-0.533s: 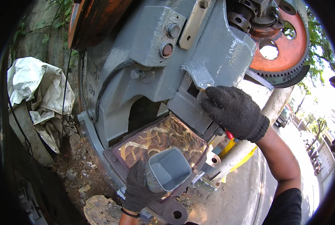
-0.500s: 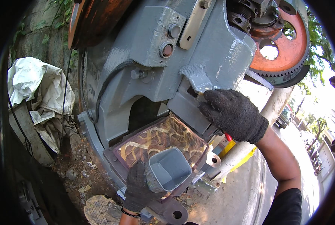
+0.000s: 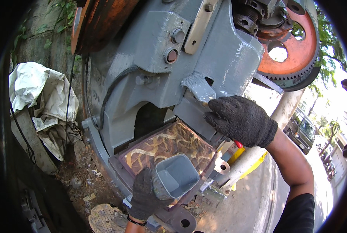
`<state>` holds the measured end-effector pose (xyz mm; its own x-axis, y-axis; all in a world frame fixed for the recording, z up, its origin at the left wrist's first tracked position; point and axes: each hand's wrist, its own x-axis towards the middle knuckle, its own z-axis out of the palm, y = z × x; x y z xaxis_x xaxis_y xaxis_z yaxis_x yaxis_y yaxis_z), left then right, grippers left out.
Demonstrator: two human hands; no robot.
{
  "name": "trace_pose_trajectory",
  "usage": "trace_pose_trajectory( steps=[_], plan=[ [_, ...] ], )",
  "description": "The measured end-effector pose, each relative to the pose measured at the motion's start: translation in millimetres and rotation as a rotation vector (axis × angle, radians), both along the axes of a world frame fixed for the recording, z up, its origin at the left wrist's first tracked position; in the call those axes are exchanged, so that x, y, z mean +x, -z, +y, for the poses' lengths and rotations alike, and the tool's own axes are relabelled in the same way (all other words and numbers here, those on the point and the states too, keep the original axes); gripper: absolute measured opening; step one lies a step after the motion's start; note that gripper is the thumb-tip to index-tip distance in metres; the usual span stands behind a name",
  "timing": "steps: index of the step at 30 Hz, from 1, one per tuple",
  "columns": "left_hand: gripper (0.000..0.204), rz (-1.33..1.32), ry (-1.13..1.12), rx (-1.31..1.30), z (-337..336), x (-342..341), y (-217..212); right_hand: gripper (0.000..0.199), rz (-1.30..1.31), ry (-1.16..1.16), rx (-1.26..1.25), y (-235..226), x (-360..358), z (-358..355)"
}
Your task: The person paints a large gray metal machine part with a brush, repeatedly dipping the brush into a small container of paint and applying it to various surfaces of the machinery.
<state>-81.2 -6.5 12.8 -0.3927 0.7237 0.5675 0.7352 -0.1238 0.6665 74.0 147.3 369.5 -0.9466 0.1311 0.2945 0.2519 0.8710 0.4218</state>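
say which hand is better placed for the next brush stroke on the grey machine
Probably the right hand: it holds the brush at the grey machine, while the left hand grips the grey container.

No words, labels, numbers or signs can be read here.

Paint container (image 3: pixel 188 167): squarish, rounded corners, open top, grey-coated inside, held at side by left hand (image 3: pixel 145 197), over brown-patterned pad (image 3: pixel 152 149). Paintbrush (image 3: pixel 198 88): in right hand (image 3: pixel 241 120), wide bristles grey with paint, pointing up-left, at machine (image 3: pixel 152 40), beside dark hole (image 3: pixel 209 81). Machine: grey-painted, glossy patches.
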Motion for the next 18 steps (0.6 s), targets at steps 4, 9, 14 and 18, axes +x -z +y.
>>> trace_pose_trajectory(
  steps=[4, 9, 14, 18],
  plan=[
    [0.142, 0.086, -0.047, 0.066, 1, 1, 7, 0.04, -0.025, -0.251, 0.242, 3, 7, 0],
    [0.14, 0.109, -0.06, 0.08, 1, 2, 8, 0.038, 0.021, -0.296, 0.263, -8, 15, 9],
    [0.136, 0.151, -0.132, 0.119, -5, 6, -2, 0.035, 0.026, -0.24, 0.205, -1, 14, 12],
    [0.137, 0.145, -0.12, 0.155, -5, 7, -5, 0.037, -0.085, -0.327, 0.214, 18, 15, 6]
  ],
)
